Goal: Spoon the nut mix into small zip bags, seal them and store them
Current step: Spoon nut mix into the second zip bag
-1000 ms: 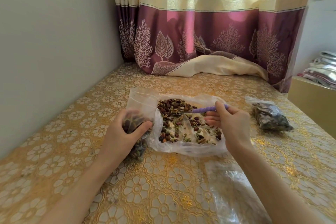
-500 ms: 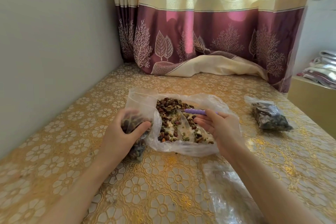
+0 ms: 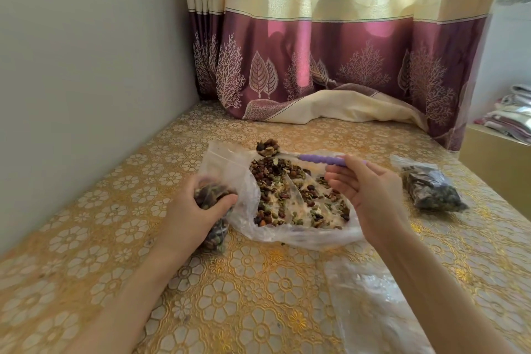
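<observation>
Left hand (image 3: 198,213) curled around a small bag, right hand (image 3: 365,192) raised palm-up, pinching a spoon handle, both forearms extended forward

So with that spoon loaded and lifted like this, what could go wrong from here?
1. The spoon is heaped with nut mix and hangs over the big open bag; pieces could roll off before reaching the small zip bag.
2. The left hand grips the zip bag around its filled middle, so its mouth may sag shut and the load could miss.
3. The right hand pinches the purple handle near its far end, so the spoon could tip.
</observation>
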`<action>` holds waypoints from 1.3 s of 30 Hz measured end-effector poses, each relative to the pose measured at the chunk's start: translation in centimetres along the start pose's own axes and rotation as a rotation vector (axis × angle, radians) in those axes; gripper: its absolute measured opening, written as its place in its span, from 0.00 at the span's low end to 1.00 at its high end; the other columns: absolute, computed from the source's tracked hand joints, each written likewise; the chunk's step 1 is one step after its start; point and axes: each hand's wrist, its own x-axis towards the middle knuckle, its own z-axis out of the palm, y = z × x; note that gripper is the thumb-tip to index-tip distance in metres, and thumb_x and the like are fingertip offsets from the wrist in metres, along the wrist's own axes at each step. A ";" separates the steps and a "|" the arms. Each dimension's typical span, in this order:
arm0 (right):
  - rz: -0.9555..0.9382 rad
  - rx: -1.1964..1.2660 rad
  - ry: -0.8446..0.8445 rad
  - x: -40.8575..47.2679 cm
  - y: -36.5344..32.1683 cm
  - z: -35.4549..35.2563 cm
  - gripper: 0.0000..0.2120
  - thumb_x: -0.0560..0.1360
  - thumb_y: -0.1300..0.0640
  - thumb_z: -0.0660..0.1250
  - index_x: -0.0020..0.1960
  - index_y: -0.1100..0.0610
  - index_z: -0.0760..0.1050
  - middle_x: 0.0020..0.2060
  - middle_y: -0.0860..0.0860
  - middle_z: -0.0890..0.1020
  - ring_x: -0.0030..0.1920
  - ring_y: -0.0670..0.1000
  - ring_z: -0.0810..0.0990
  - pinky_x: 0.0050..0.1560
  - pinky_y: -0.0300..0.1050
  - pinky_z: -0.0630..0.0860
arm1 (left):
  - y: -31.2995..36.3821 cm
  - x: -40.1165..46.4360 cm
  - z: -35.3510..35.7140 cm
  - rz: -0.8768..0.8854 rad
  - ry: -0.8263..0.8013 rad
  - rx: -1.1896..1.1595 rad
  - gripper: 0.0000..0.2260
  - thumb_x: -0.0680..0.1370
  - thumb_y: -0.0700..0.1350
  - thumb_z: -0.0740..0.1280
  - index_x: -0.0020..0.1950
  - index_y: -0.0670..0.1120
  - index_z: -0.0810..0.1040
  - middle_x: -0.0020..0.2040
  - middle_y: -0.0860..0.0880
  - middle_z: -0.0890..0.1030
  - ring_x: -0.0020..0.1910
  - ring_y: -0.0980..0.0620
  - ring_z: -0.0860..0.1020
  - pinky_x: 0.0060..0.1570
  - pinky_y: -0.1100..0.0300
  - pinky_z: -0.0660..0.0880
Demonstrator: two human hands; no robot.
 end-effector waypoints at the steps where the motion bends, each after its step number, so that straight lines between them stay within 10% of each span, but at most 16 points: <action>1: -0.027 0.001 -0.020 -0.1 -0.3 0.1 0.10 0.77 0.62 0.64 0.42 0.64 0.80 0.32 0.56 0.84 0.32 0.50 0.83 0.33 0.35 0.79 | -0.1 0.0 0.0 0.001 -0.001 0.006 0.19 0.67 0.55 0.74 0.54 0.54 0.73 0.48 0.59 0.76 0.47 0.63 0.74 0.41 0.68 0.69; 21: -0.217 -0.085 -0.352 -2.3 -1.5 2.2 0.08 0.76 0.63 0.63 0.50 0.62 0.80 0.37 0.58 0.84 0.36 0.53 0.83 0.37 0.38 0.79 | 0.2 0.0 0.1 -0.020 0.010 -0.112 0.15 0.65 0.53 0.75 0.45 0.59 0.71 0.45 0.60 0.78 0.42 0.68 0.75 0.38 0.72 0.68; 39: -0.139 -0.391 0.092 3.8 1.5 -0.2 0.19 0.80 0.57 0.61 0.32 0.59 0.78 0.22 0.51 0.81 0.23 0.47 0.79 0.25 0.35 0.75 | 1.2 -0.4 -0.2 0.060 0.070 -0.274 0.13 0.63 0.59 0.70 0.45 0.60 0.74 0.42 0.66 0.80 0.42 0.67 0.77 0.38 0.75 0.71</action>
